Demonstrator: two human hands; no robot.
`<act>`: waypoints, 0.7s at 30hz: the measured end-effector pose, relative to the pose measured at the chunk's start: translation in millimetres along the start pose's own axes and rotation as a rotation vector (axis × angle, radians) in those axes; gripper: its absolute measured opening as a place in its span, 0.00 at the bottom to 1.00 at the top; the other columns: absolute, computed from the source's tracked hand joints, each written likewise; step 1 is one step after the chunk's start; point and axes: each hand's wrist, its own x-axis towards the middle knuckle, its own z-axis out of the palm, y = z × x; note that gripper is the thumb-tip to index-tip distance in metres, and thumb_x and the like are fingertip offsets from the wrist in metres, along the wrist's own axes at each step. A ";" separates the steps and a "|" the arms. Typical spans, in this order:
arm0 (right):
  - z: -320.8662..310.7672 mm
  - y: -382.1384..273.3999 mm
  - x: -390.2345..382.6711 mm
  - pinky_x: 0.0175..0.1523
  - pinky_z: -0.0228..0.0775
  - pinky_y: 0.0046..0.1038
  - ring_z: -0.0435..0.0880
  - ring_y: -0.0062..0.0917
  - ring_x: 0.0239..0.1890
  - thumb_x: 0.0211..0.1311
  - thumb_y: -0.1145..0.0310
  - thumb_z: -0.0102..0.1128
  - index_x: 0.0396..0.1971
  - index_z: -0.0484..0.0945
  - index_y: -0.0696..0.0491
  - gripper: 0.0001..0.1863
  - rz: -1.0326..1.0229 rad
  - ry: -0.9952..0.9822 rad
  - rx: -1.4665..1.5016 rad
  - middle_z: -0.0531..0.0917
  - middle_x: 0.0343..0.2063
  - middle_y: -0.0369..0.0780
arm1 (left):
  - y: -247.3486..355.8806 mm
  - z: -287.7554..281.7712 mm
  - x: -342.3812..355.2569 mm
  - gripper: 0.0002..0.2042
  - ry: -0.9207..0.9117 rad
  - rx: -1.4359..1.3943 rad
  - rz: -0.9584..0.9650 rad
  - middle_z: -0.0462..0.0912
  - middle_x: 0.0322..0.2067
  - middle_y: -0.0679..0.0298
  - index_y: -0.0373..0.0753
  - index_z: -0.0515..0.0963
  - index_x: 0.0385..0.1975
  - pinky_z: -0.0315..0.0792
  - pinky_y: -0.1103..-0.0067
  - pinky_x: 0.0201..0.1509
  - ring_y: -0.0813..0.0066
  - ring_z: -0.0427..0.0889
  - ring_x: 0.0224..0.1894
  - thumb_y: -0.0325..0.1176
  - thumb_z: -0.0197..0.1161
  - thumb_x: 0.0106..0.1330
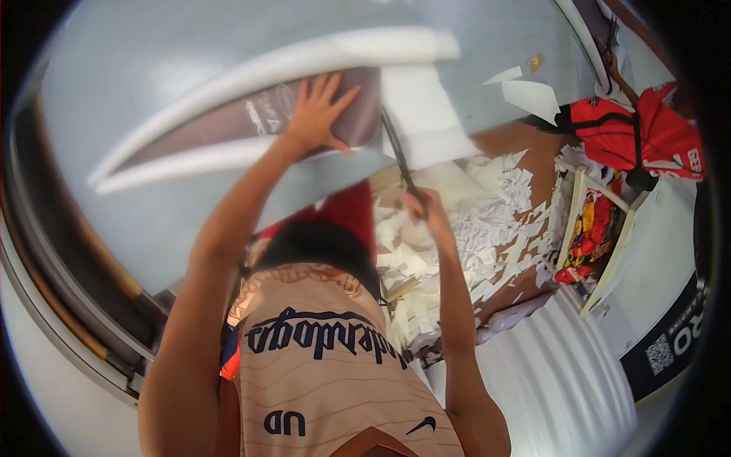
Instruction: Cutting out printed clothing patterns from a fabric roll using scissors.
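Note:
My left hand (320, 111) lies flat with fingers spread on a dark brown, pointed panel (228, 126) with pale lettering. Thick white foam strips (251, 74) line its two long edges and meet at the tip on the left. Beyond the panel's wide right end stretches a white foam sheet (426, 114). My right hand (423, 207) grips what look like long dark scissors (397, 148), smeared by motion. Their blades point away from me, up to the foam beside the panel's end. How my fingers sit in the handles is blurred.
The panel rests on a grey-blue table (205, 30). White scraps (487, 221) cover the floor right of me. A foam roll (556, 373) lies lower right, near a framed box (598, 236) of colourful things. A person in red (640, 129) handles another panel (590, 34) at upper right.

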 end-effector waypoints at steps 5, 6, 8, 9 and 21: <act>-54.4 -33.7 -3.9 0.19 0.58 0.21 0.70 0.14 0.13 0.63 0.54 0.75 0.19 0.75 0.52 0.23 0.184 -0.134 -0.384 0.72 0.12 0.30 | 3.4 -8.2 -1.8 0.52 -0.030 -0.015 0.189 0.48 0.79 0.54 0.61 0.63 0.75 0.43 0.47 0.81 0.49 0.45 0.81 0.58 0.79 0.44; -59.9 -40.5 -1.6 0.19 0.58 0.21 0.70 0.13 0.13 0.64 0.55 0.75 0.18 0.73 0.51 0.23 0.207 -0.168 -0.460 0.73 0.11 0.30 | 2.8 -1.8 -6.1 0.47 -0.037 -0.044 0.250 0.49 0.79 0.55 0.60 0.68 0.73 0.44 0.48 0.82 0.50 0.45 0.81 0.56 0.78 0.48; -69.5 -55.2 5.2 0.19 0.58 0.21 0.70 0.13 0.12 0.64 0.55 0.74 0.17 0.73 0.51 0.23 0.240 -0.225 -0.521 0.72 0.11 0.30 | 8.0 8.0 -14.3 0.38 -0.023 -0.112 0.214 0.51 0.79 0.57 0.61 0.74 0.69 0.46 0.49 0.82 0.53 0.45 0.81 0.50 0.77 0.53; -76.9 -65.1 12.7 0.19 0.58 0.21 0.70 0.13 0.12 0.64 0.55 0.74 0.17 0.72 0.51 0.24 0.259 -0.261 -0.558 0.72 0.11 0.29 | 10.5 7.7 -14.8 0.38 -0.069 -0.087 0.243 0.51 0.79 0.57 0.63 0.74 0.68 0.46 0.49 0.82 0.52 0.45 0.81 0.48 0.77 0.53; -133.3 -89.7 89.0 0.19 0.53 0.20 0.67 0.12 0.12 0.63 0.52 0.75 0.15 0.69 0.48 0.27 0.217 -0.660 -0.894 0.69 0.10 0.29 | 40.8 28.0 -21.4 0.31 -0.149 0.024 0.106 0.48 0.80 0.64 0.71 0.80 0.61 0.49 0.50 0.82 0.54 0.45 0.81 0.44 0.77 0.53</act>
